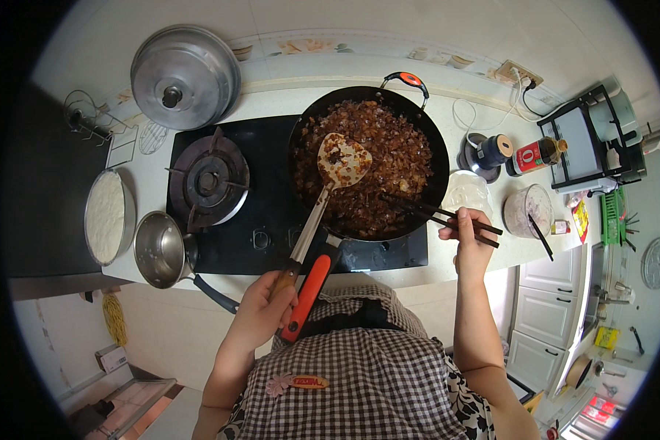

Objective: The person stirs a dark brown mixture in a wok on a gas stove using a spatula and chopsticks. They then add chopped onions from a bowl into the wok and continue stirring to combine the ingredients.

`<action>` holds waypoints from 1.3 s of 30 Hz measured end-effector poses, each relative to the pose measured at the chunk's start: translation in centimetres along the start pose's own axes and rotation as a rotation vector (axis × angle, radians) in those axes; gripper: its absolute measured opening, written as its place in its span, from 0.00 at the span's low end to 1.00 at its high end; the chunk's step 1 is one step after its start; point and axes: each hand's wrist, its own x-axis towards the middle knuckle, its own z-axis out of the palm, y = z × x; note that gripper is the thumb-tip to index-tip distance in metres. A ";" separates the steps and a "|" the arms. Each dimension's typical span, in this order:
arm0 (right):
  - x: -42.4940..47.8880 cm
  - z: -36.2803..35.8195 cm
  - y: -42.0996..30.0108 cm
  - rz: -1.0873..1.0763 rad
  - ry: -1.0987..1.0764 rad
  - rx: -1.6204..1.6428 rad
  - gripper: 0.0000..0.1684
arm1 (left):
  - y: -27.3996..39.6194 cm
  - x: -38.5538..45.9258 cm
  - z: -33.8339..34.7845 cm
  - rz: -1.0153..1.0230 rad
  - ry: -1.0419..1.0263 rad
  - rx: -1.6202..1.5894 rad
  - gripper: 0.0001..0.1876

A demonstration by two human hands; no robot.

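My left hand (268, 309) grips the wooden handle of a metal spatula (312, 220). The spatula's blade, smeared with brown bits, is over the chopped brown food (385, 132) in a black wok (439, 181). Beside that hand runs the wok's long red-and-black handle (311, 294), pointing towards me. My right hand (467, 234) holds a pair of dark chopsticks (437, 215) at the wok's right side. Their tips reach into the food, so the very ends are hidden. A second, looped handle (407, 80) with an orange grip stands at the wok's far rim.
A bare burner (209, 179) lies left of the wok, with a saucepan (162, 250), a bowl of white dough or flour (104, 217) and a large metal lid (184, 77) around it. To the right stand a sauce bottle (536, 157), a dark jar (492, 152) and a clear tub (528, 209).
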 end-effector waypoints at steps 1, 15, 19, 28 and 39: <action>0.0 0.1 0.0 0.003 0.000 0.011 0.12 | 0.0 0.0 0.0 -0.001 0.002 -0.002 0.12; -0.1 0.2 -0.1 -0.007 0.006 -0.019 0.13 | 0.0 -0.3 0.3 -0.009 0.022 -0.012 0.12; -0.2 0.7 -0.3 -0.049 0.030 -0.047 0.12 | 0.0 -0.4 0.3 -0.003 0.022 -0.013 0.13; -0.4 3.3 -0.2 -0.028 -0.073 0.041 0.12 | -0.1 -0.4 0.3 0.014 0.028 -0.018 0.13; -0.1 3.0 -0.2 -0.007 -0.060 -0.228 0.14 | -0.3 -0.6 0.0 0.035 0.076 -0.021 0.12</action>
